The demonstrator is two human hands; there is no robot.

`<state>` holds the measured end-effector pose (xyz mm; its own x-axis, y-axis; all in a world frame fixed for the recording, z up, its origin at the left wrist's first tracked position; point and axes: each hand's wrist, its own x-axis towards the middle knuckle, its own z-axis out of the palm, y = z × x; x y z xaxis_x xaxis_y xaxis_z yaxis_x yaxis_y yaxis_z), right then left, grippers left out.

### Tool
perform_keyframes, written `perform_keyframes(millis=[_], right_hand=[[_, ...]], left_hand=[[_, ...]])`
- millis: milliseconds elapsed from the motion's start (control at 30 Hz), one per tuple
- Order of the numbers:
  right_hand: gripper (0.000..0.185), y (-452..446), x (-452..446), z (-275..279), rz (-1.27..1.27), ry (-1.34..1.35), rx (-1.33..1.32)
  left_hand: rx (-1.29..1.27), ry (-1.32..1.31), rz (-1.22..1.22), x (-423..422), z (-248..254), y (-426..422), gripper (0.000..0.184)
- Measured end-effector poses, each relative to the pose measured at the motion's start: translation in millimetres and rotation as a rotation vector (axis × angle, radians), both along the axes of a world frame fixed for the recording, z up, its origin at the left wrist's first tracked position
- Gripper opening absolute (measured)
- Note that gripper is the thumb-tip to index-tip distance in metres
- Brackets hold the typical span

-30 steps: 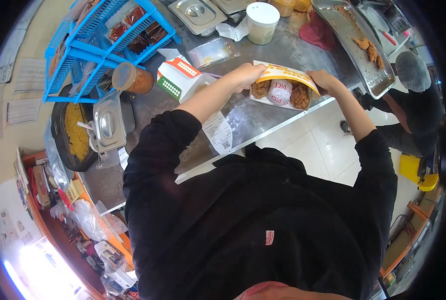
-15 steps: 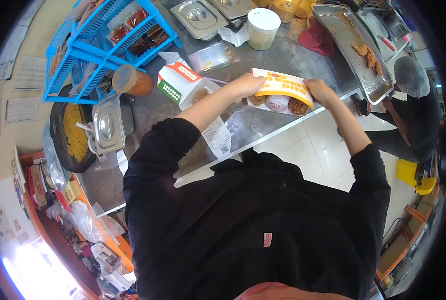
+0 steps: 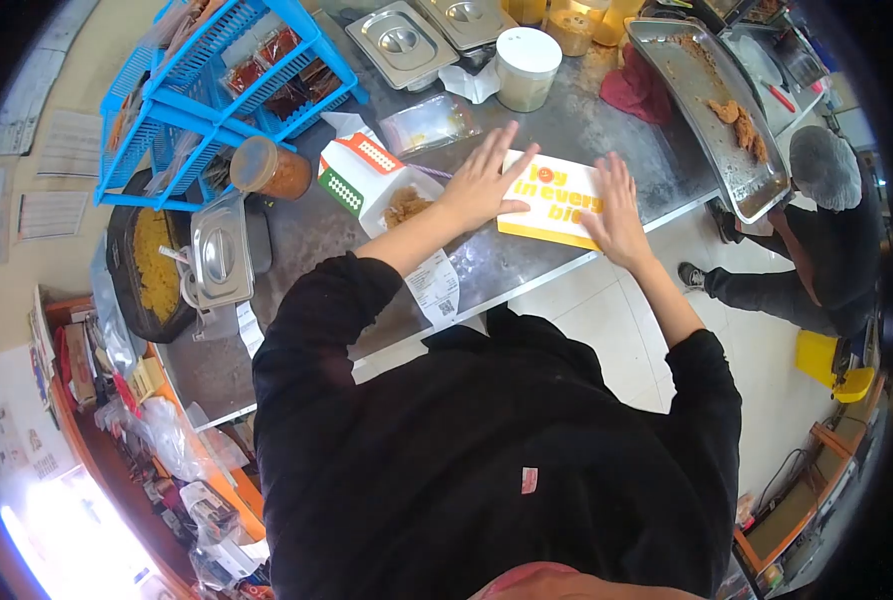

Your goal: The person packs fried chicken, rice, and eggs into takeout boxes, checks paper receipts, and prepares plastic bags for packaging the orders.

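Stretching across my feed, the steel bench carries a blue rack at its far left corner and a metal tray of fried pieces along its right edge. Close to the near edge, toward the right corner, I see the box lying flat and closed: white on top, printed "joy in every" in orange-yellow, a redder "o", the last line running under fingers, and a solid yellow band along the near side. Left of it a white carton with orange and green panels lies open. Both hands are apart, fingers spread, the left hand at the box's left end and the right hand over its right; neither is clamped on it, and I cannot tell how firmly they press. A receipt lies by the near edge.
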<state>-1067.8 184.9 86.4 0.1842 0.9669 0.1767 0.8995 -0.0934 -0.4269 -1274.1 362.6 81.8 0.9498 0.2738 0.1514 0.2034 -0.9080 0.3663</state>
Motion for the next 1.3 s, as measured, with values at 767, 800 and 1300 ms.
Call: perform_keyframes(millis=[767, 800, 1300], right_hand=[[0.067, -5, 15, 32, 0.391, -0.209, -0.138], [0.064, -8, 12, 30, 0.368, -0.217, -0.137], [0.058, -6, -18, 8, 0.051, 0.209, 0.118]], left_hand=[[-0.046, -0.134, 0.131, 6, 2, -53, 0.066], [-0.064, -0.179, 0.217, 9, -4, -65, 0.066], [-0.366, -0.427, 0.337, -32, -7, -108, 0.074]])
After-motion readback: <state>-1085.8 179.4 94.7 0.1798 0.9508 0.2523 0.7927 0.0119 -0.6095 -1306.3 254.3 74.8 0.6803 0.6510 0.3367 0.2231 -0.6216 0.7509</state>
